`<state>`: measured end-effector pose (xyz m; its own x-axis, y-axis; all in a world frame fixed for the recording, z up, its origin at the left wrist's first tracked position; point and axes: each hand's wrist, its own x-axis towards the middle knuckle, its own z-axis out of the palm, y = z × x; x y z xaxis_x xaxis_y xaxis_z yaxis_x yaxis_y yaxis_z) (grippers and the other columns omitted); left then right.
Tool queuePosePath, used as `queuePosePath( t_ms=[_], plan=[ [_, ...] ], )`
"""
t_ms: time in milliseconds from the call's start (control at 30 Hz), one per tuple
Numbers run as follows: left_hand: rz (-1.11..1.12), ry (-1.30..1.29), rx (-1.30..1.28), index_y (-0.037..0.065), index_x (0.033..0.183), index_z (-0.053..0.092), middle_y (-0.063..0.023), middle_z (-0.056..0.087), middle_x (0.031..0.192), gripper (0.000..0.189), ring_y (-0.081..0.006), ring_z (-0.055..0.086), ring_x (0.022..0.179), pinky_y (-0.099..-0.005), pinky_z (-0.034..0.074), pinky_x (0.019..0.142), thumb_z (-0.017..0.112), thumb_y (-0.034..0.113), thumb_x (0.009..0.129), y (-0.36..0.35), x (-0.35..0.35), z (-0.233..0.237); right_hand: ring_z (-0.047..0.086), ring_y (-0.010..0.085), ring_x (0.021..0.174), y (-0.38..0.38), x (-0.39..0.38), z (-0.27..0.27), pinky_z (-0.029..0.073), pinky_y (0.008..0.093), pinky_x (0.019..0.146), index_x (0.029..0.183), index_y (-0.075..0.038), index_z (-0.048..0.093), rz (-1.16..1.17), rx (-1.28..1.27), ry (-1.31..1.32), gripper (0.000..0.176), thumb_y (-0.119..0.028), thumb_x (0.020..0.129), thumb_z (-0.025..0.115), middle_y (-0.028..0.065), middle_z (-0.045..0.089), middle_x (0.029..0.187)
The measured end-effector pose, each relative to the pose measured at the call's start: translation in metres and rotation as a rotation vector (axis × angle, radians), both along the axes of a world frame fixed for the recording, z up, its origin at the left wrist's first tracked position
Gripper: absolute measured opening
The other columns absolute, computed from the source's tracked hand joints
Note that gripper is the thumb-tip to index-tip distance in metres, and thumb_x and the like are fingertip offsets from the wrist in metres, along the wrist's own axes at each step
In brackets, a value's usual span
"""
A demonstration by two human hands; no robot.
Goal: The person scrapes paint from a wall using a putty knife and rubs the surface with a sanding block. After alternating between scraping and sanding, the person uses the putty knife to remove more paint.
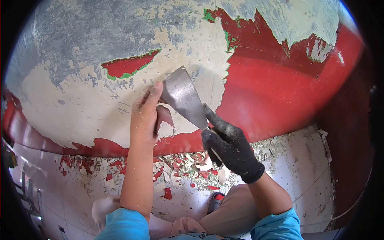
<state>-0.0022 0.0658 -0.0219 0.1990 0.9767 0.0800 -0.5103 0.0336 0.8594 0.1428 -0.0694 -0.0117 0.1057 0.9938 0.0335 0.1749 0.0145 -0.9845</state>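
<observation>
- Clearly, the scraper (185,98) is my landmark: its broad metal blade lies tilted against the wall (272,92), with the working edge up and to the left, at the border of the cream coat (88,104).
- Below and right of the blade, my right hand (230,146), in a black glove, is closed tight around the handle, which it hides almost entirely. I judge that this full fist is there to drive the tool, and the glove to spare the palm.
- At the blade's left edge, my bare left hand (146,116) is mostly open. Its fingers (154,96) are stretched out and laid on the metal, pressing rather than gripping. That likely holds the edge flat to the surface so it does not skip.
- Right of the blade, the red layer (280,80) shows bare. Above and left of it, a smaller red patch (128,66) sits within the cream.
- Beneath the blade, paint flakes (176,164) lie thick on the floor (304,160) along the foot of the wall, presumably where they fell.
- Lower again are bent knees (236,212). That low posture puts both arms level with the blade.
</observation>
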Motion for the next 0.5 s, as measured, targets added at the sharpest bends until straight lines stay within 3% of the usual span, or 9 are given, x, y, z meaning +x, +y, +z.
queuePosePath(
  t_ms=[100,167,233,267,400,467,500],
  plan=[
    [0.109,-0.020,0.048,0.004,0.093,0.061,-0.0033,0.060,0.071,0.024,-0.0071,0.051,0.045,-0.0200,0.038,0.042,0.058,0.027,0.091,-0.005,-0.002,0.009,0.046,0.0042,0.065,-0.001,0.013,0.003,0.043,0.0214,0.060,0.140,-0.009,0.037,0.022,0.033,-0.090,0.052,-0.014,0.091,0.055,-0.0012,0.051,0.072],
    [0.121,0.120,0.083,0.002,0.096,0.061,-0.0062,0.064,0.071,0.033,-0.0073,0.050,0.043,-0.0200,0.037,0.042,0.050,0.033,0.095,-0.007,-0.009,0.011,0.049,0.0053,0.068,0.000,0.017,0.004,0.044,0.0221,0.063,0.139,-0.008,0.039,0.002,0.091,-0.178,0.051,-0.015,0.091,0.055,-0.0002,0.053,0.073],
    [-0.082,0.530,0.131,-0.002,0.099,0.059,-0.0122,0.067,0.078,0.048,-0.0121,0.049,0.036,-0.0238,0.034,0.034,0.044,0.043,0.095,-0.017,-0.016,0.027,0.051,0.0059,0.067,-0.002,0.017,0.012,0.045,0.0231,0.063,0.137,-0.006,0.040,-0.098,0.037,-0.130,0.050,-0.016,0.091,0.055,0.0010,0.055,0.074],
    [-0.064,0.660,0.198,-0.003,0.099,0.058,-0.0153,0.068,0.079,0.057,-0.0121,0.046,0.032,-0.0231,0.032,0.033,0.037,0.050,0.095,-0.010,-0.015,0.017,0.051,0.0059,0.067,-0.002,0.018,0.012,0.045,0.0231,0.063,0.137,-0.006,0.040,-0.097,0.038,-0.129,0.050,-0.016,0.091,0.055,0.0010,0.055,0.074],
    [-0.121,0.710,0.266,-0.001,0.101,0.058,-0.0143,0.069,0.082,0.050,-0.0088,0.044,0.034,-0.0211,0.032,0.034,0.041,0.046,0.095,-0.018,-0.010,0.018,0.052,0.0058,0.063,0.003,0.019,0.007,0.045,0.0227,0.058,0.136,-0.002,0.041,-0.130,0.068,-0.050,0.048,-0.017,0.092,0.053,0.0016,0.056,0.074],
    [-0.241,0.628,0.285,-0.001,0.097,0.061,-0.0120,0.070,0.084,0.040,-0.0090,0.051,0.052,-0.0252,0.043,0.058,0.050,0.037,0.093,-0.024,-0.005,0.021,0.052,0.0055,0.062,0.005,0.014,0.005,0.045,0.0222,0.056,0.135,-0.001,0.041,-0.144,0.103,-0.023,0.047,-0.016,0.093,0.052,0.0014,0.055,0.073],
    [-0.238,0.626,0.284,-0.001,0.097,0.061,-0.0120,0.070,0.084,0.040,-0.0090,0.051,0.052,-0.0252,0.043,0.058,0.050,0.037,0.093,-0.026,-0.001,0.020,0.051,0.0052,0.060,0.007,0.012,0.004,0.044,0.0215,0.054,0.136,-0.002,0.040,-0.151,0.128,0.058,0.046,-0.016,0.093,0.050,0.0013,0.055,0.073]
  ],
)
